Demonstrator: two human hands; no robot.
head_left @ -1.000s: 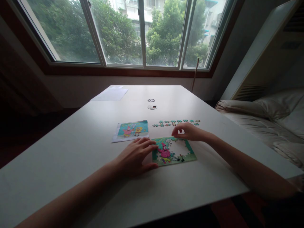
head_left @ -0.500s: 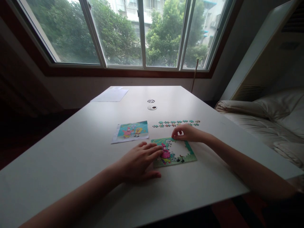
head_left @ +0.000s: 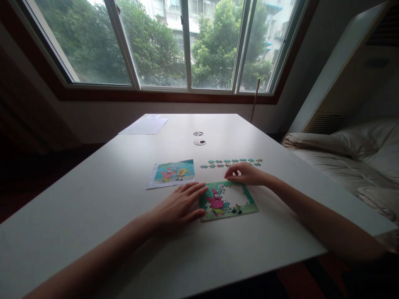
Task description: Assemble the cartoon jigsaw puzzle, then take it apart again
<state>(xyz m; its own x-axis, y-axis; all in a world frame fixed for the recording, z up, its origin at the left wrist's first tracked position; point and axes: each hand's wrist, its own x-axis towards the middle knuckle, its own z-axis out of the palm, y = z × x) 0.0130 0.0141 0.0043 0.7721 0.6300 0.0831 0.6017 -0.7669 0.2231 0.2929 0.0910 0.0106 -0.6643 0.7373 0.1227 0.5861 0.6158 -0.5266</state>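
A cartoon jigsaw puzzle lies partly filled in its green-edged tray, with a pink starfish figure on the left and a white gap right of centre. My left hand rests flat with fingers stretched, its fingertips and thumb at the tray's left edge. Over the tray's top edge, my right hand is bent into a pinch; whatever is between its fingertips is hidden. Loose jigsaw pieces lie in two rows just beyond that hand, which covers part of the nearer row. A printed reference picture lies left of the tray.
The white table stretches toward the window. White paper sheets lie at its far left, and two round discs sit near the far middle. A pale padded sofa stands to the right, and a thin stick leans by the window.
My left hand has slid left off the starfish figure to the tray's edge, uncovering more of the puzzle. My right hand has barely shifted.
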